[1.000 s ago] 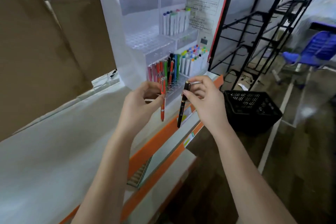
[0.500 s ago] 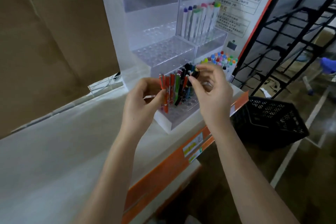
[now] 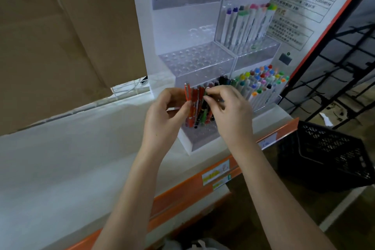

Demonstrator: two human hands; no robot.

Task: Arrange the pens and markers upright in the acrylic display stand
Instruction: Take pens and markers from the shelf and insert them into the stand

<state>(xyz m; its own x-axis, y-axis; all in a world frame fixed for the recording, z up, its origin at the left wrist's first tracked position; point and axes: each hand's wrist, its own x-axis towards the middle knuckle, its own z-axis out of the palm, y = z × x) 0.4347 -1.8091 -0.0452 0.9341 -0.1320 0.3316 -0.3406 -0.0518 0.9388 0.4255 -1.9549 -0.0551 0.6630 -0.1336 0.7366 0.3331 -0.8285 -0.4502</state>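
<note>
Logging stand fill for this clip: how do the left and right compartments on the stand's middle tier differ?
The left middle compartment shows only bare holes, with no pens; the right middle compartment holds upright white markers with coloured caps. The markers hide much of the right one's floor, while the left one's grid of holes is plain. Both are clear acrylic on the same step.

a shop: price-tagged shelf edge (image 3: 217,174), acrylic display stand (image 3: 182,26), shopping basket (image 3: 328,156).

- Clear acrylic stand (image 3: 162,26)
- Orange pen (image 3: 187,92)
- White markers (image 3: 263,85), multicoloured caps
- Black mesh basket (image 3: 328,160), right
- Orange shelf edge (image 3: 182,195), near
- Brown cardboard (image 3: 60,36), left
</note>
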